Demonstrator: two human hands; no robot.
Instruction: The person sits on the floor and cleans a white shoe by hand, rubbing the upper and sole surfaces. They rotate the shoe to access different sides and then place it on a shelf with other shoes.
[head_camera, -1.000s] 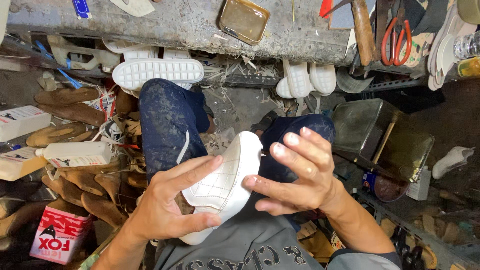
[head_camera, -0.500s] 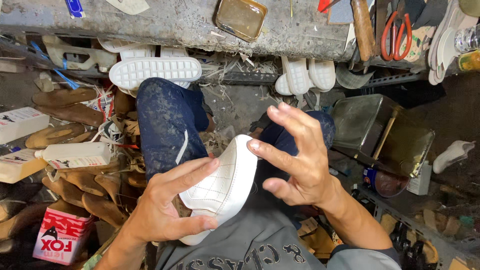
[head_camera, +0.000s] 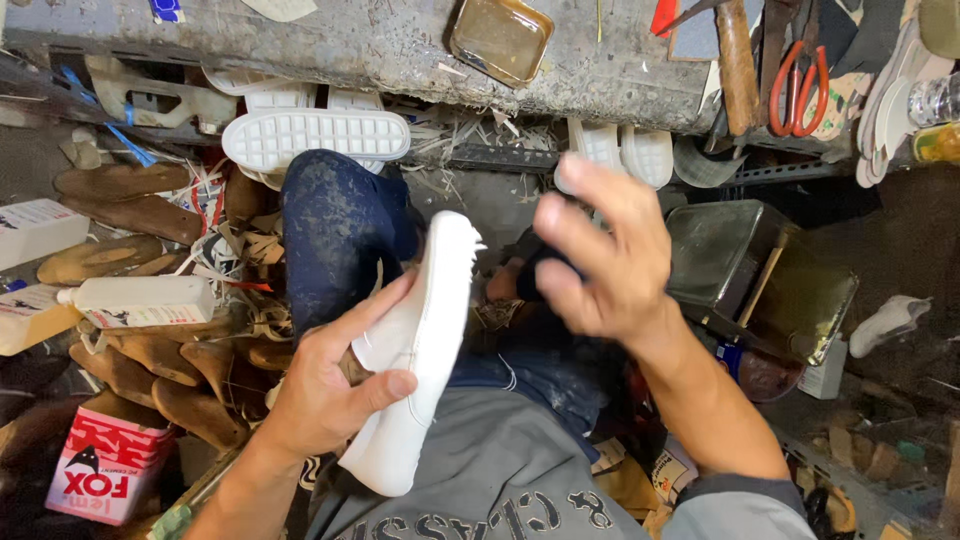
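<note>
While the white shoe upper (head_camera: 420, 340) is being held over the lap, between the knees in dark blue trousers (head_camera: 340, 240), it is being gripped only by the left hand (head_camera: 325, 395), whose thumb is being pressed on the near face and whose fingers are being wrapped round the back. The shoe is being kept tilted on edge, toe pointing away toward the workbench (head_camera: 380, 45). The right hand (head_camera: 600, 255) is being held clear of it, fingers loosely spread and blurred, closed on nothing.

For the work in hand to be done well, the upper is judged as needing to be steadied low against the lap, so that it is not being twisted by the one-handed grip. The free hand is best being brought flat against the leather, not by the fingertips, since a pale surface is easily being marked.

Nearby, a white ridged sole (head_camera: 315, 138) is lying under the bench edge, a shallow brown tray (head_camera: 500, 38) and red-handled scissors (head_camera: 795, 85) are resting on the bench, and wooden lasts (head_camera: 125, 215) are being heaped at the left beside a white bottle (head_camera: 135, 300).
</note>
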